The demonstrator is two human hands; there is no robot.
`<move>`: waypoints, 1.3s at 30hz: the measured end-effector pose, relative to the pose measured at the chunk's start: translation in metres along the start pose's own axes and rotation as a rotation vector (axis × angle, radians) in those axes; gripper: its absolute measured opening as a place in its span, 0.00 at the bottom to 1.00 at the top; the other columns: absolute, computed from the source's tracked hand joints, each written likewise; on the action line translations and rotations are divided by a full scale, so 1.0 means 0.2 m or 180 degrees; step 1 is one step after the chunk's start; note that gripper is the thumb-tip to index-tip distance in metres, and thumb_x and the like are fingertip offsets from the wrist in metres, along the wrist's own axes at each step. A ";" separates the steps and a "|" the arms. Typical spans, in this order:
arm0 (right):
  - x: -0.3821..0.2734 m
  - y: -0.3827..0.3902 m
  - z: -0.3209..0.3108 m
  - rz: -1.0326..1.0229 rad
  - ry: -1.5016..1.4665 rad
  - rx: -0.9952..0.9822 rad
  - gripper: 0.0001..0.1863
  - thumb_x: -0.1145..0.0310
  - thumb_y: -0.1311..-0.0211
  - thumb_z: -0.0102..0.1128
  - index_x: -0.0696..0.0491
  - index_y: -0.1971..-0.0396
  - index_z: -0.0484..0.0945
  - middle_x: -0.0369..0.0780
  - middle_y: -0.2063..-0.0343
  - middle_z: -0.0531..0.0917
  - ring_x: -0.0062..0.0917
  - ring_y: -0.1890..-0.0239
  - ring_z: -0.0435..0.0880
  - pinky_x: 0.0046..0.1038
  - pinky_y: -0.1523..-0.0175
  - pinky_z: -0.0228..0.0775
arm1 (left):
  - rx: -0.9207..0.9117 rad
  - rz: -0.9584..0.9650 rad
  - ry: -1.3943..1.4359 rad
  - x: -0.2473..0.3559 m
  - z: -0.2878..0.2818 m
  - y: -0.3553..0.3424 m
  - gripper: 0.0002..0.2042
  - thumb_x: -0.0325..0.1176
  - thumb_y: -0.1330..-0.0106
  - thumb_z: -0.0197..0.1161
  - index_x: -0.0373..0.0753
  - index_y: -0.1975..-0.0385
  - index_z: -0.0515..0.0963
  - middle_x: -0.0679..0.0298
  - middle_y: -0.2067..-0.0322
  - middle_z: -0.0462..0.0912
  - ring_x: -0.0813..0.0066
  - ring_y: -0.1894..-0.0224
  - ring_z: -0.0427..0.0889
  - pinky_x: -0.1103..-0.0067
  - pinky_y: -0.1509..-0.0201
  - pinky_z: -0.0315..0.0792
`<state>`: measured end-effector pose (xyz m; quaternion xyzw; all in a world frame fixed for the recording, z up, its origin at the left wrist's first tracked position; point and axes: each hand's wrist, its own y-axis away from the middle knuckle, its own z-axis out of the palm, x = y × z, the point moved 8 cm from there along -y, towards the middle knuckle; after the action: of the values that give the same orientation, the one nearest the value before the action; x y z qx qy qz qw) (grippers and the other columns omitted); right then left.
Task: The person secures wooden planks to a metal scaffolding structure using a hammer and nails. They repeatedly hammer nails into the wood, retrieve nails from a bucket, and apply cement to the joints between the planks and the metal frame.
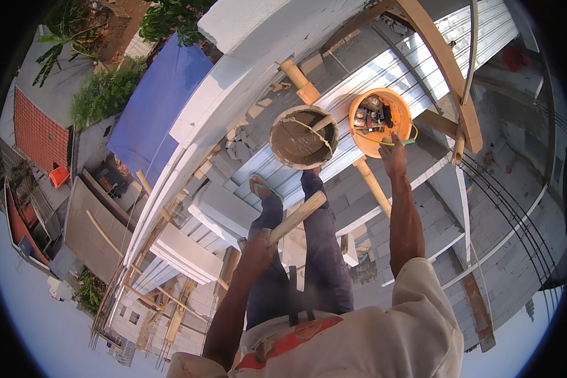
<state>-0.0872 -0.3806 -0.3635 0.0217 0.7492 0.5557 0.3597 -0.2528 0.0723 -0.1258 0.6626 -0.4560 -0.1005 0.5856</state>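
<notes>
My left hand (258, 247) is closed around the lower end of a pale wooden bar (298, 217), which slants up and to the right in front of my legs; the fingers wrap it firmly. My right hand (394, 157) reaches to the near rim of an orange bucket (397, 107), its fingers at the yellow handle (416, 131); whether they pinch this handle or merely touch it, I cannot tell. Inside the orange bucket lies a jumble of small, dark items (370, 114), too small to identify. Just to its left stands a mortar-stained bucket (283, 151), with a rope (309, 128) across its mouth and grey-brown material within. Ribbed metal sheeting (344, 108) runs beneath both buckets, and my sandalled left foot (259, 185) rests on it. A bamboo pole (374, 186) extends below the orange bucket; a blue sheet (160, 104) lies farther left.
</notes>
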 end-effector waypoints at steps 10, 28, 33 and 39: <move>0.50 1.68 0.54 0.0019 0.4411 -0.3831 0.34 0.51 0.41 0.72 0.51 0.38 0.71 0.52 0.49 0.84 0.47 0.42 0.82 0.48 0.38 0.73 | 0.0050 0.1269 -0.1029 0.10 0.05 -0.03 0.12 0.23 0.43 0.66 0.39 0.59 0.81 0.59 0.61 0.81 0.54 0.59 0.84 0.63 0.51 0.76; 0.85 2.25 0.23 -0.0144 0.3826 -0.1822 0.18 0.60 0.40 0.59 0.61 0.63 0.85 0.36 0.81 0.76 0.22 0.82 0.76 0.29 0.76 0.71 | -0.1519 0.3597 0.2175 0.32 -0.91 2.20 0.22 0.26 0.29 0.60 0.32 0.35 0.72 0.58 0.42 0.79 0.60 0.42 0.79 0.67 0.40 0.75; 0.93 2.24 0.10 0.0251 0.3844 -0.1381 0.21 0.57 0.39 0.56 0.61 0.62 0.87 0.36 0.81 0.75 0.21 0.81 0.76 0.28 0.76 0.70 | -0.0473 0.4997 0.2103 0.21 -1.21 2.48 0.23 0.28 0.29 0.60 0.34 0.33 0.70 0.57 0.41 0.77 0.59 0.42 0.78 0.64 0.38 0.73; 1.07 2.13 0.17 0.0565 0.4331 -0.1546 0.19 0.61 0.38 0.56 0.61 0.60 0.87 0.36 0.79 0.76 0.22 0.81 0.75 0.28 0.75 0.70 | 0.0544 0.4721 0.1875 0.06 -1.24 2.54 0.25 0.29 0.28 0.59 0.38 0.31 0.68 0.55 0.40 0.76 0.57 0.43 0.78 0.62 0.37 0.71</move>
<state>-0.3825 -0.0981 -0.1165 -0.3484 0.6580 0.6239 -0.2376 -0.3275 0.2856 0.3923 0.2289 -0.6104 0.5291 0.5433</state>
